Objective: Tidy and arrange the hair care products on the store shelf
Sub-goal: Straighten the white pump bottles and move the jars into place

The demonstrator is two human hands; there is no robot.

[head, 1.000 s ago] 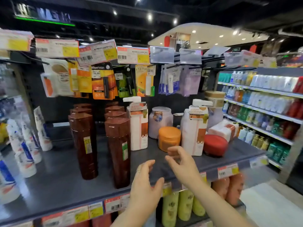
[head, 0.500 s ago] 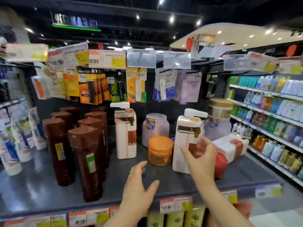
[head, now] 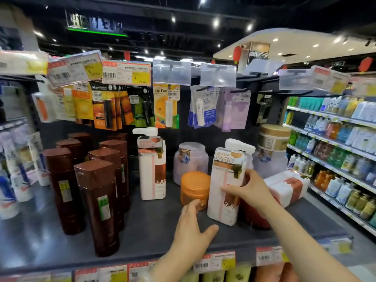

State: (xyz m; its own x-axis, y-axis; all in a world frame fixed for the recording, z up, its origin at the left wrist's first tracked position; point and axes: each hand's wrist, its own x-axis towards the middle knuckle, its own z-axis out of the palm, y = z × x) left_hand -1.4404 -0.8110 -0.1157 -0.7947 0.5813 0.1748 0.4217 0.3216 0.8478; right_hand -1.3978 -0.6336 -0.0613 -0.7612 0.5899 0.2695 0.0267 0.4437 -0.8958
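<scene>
Straightening step underway: right hand (head: 249, 190) fingers closed around white pump bottle (head: 225, 186) at shelf (head: 142, 231) front, left hand (head: 192, 226) fingers spread, tips touching orange jar (head: 194, 187) beside it; next, likely squaring both into rows.

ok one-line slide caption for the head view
Right hand grips a white pump bottle while left hand touches an orange jar on the shelf.
</scene>
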